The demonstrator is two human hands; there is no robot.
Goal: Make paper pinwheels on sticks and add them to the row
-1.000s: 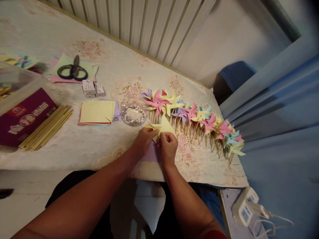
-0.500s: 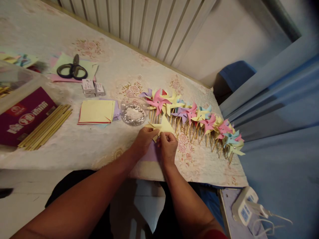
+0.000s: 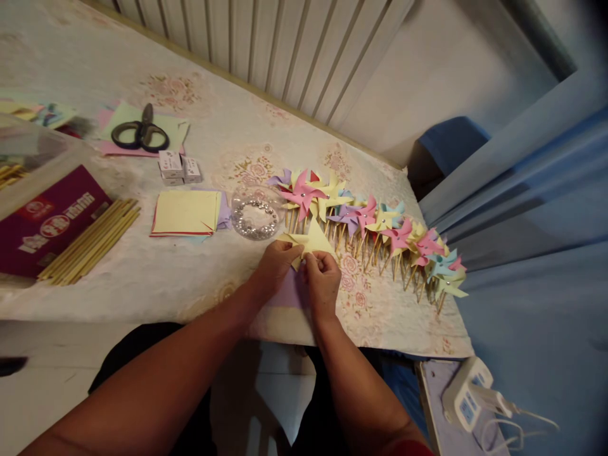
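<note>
A yellow paper pinwheel (image 3: 319, 238), partly folded, is held between my two hands above the table's front part. My left hand (image 3: 279, 266) pinches its left side with thumb and fingers. My right hand (image 3: 323, 282) is closed at its lower edge, fingertips touching the paper near the middle. A tiny shiny bit shows at those fingertips, too small to name surely. Under the hands lies a purple paper sheet (image 3: 287, 292). Just beyond, finished pinwheels (image 3: 304, 195) on sticks lie in a long row running to the right.
A round clear dish of silvery pins (image 3: 257, 218) sits left of the pinwheels. Further left are stacked paper squares (image 3: 185, 213), small boxes (image 3: 171, 166), scissors (image 3: 140, 134) on paper, wooden sticks (image 3: 90, 244) and a plastic bin (image 3: 45, 136). A power strip (image 3: 468, 392) stands at lower right.
My right hand has shifted very slightly to the right at the paper's lower edge. The view has moved a little; the pinwheel stays in both hands.
</note>
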